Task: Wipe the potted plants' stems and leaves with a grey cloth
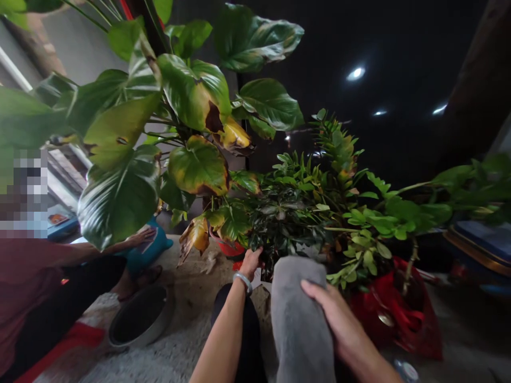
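Note:
My right hand (335, 311) is closed around a grey cloth (301, 319), with the thumb lying over its front. The cloth hangs down toward the bottom of the view. Wearing a pale bangle (243, 282), my left hand (251, 263) reaches to the edge of a dark-leaved plant (279, 223). Its fingers are curled together at the leaves, and what they pinch there is hidden. A large broad-leaved plant (195, 165) with yellowed, browned leaves rises from a red pot (229, 246) just left of that hand.
On the left sits a person (35, 287), one hand on a teal object (154, 244). A grey basin (139, 319) stands on the floor before them. To my right, a red bag (399, 314) holds a small leafy plant (399, 218). Behind is a dark, reflective surface.

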Available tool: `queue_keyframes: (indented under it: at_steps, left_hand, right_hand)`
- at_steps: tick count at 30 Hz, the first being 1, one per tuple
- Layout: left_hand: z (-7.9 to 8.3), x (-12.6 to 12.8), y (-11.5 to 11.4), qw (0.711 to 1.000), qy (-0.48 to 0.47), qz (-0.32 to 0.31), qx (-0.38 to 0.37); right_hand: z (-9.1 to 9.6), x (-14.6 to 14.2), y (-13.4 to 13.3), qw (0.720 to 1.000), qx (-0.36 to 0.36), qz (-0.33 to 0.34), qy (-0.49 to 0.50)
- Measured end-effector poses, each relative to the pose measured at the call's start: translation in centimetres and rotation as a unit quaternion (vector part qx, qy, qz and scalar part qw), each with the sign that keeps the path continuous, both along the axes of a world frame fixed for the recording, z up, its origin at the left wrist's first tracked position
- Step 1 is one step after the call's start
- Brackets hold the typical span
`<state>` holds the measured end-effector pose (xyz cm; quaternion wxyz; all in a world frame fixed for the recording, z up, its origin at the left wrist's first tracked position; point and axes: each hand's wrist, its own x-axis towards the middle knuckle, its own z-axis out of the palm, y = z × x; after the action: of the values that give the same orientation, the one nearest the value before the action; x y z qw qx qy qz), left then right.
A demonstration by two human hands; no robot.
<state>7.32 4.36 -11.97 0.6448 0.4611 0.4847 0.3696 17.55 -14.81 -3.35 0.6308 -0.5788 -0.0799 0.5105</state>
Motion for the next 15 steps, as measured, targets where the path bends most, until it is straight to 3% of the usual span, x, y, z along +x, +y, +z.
queue_keyframes:
  at_steps: [3,6,9,12,15]
  left_hand:
    - [0.2,0.1,0.0,1.000,0.000,-0.005,-0.001]
    - [0.0,0.1,0.0,1.000,-0.004,-0.006,0.007]
    - [-0.2,0.0,0.1,1.000,-0.005,-0.004,0.014]
    - [-0.3,-0.2,0.2,1.000,0.002,0.001,0.013]
    - [-0.5,-0.3,0.4,1.000,0.013,-0.005,0.013]
  right_hand:
    - [2.3,3.2,1.5,0.989,0.077,-0.093,-0.087]
    - [3.0,4.9,3.7,0.976,0.129,-0.163,-0.068]
    - [2.1,3.7,3.9,0.991,0.076,-0.101,0.041]
    - [2.3,2.0,2.0,0.994,0.023,-0.038,0.104]
    - [5.0,2.6,1.0,0.991,0.111,-0.073,0.007]
